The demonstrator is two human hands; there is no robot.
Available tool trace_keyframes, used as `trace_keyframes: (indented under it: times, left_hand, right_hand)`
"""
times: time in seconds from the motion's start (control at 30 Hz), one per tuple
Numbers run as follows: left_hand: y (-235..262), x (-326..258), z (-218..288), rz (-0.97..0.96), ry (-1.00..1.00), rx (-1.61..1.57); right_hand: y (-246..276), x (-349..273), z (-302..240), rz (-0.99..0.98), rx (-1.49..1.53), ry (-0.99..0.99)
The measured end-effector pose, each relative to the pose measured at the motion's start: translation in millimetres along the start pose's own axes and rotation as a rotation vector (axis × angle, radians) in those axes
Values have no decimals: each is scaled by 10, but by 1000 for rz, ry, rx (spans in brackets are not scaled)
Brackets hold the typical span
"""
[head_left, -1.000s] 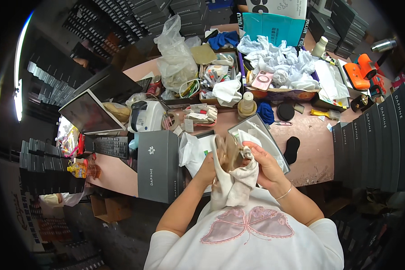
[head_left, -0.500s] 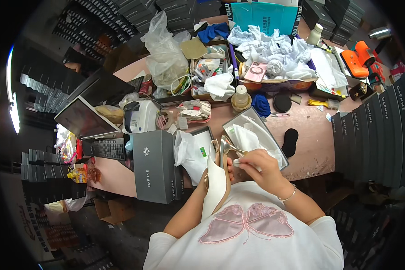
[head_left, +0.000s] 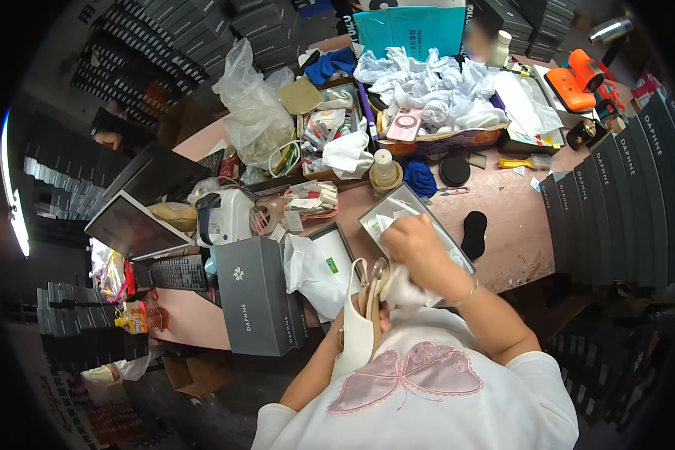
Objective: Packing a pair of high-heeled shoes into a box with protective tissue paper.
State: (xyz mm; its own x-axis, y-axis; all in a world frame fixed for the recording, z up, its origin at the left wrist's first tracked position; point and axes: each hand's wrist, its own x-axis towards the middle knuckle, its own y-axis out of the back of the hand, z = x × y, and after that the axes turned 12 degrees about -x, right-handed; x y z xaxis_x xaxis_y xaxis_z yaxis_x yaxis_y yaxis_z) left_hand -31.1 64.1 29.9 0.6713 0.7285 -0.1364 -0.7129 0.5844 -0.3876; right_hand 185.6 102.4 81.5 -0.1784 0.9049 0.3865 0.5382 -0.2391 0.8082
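Note:
A white slingback shoe (head_left: 357, 330) stands in front of my chest, its strap loop upward. Beside it is a beige, shiny-edged part (head_left: 372, 289), perhaps a second shoe. My left hand (head_left: 385, 318) is closed round the shoe from behind; only some fingertips show. Raised over the near part of an open grey box (head_left: 451, 251), my right hand (head_left: 415, 241) is curled, with its fingertips hidden. White paper lies in that box. A pale, blurred thing (head_left: 409, 291) shows below the right wrist; I cannot tell what it is.
A lidded grey shoebox (head_left: 259, 300) and white wrapping paper (head_left: 315, 270) lie to the left. Black insole-shaped piece (head_left: 474, 235) rests right of the open box. Stacked grey boxes (head_left: 615, 180) flank the right side. A carton of crumpled paper (head_left: 450, 139) stands farther back.
My right hand has lifted away from the shoe and moved up over the open box, its fingers now curled under. The view has shifted slightly; my left hand still holds the shoe.

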Motion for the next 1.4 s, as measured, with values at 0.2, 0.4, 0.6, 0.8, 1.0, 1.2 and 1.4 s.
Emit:
trace_keyframes:
  times: [0.2,0.4,0.6,0.8,1.0,1.2,1.4]
  left_hand:
    - [9,104,-6,-272,255,-1288]
    - [-97,40,184,-303,407,-1432]
    - [-149,-49,179,-369,559,-1326]
    - [-145,-100,139,-306,554,-1179]
    - [-64,15,-102,-374,412,-1279]
    - [-48,221,-27,29,502,-586]
    - [-415,330,-99,-71,543,267]
  right_hand:
    - [340,-122,293,24,1129,-661]
    - [428,-343,245,94,1153,-568]
    - [309,-259,-457,101,637,-15]
    - [379,-216,-353,40,625,-140]
    - [295,-405,548,151,102,-229]
    - [600,-711,1556,-52,-416,-299]
    - [521,-309,340,-792,410,457]
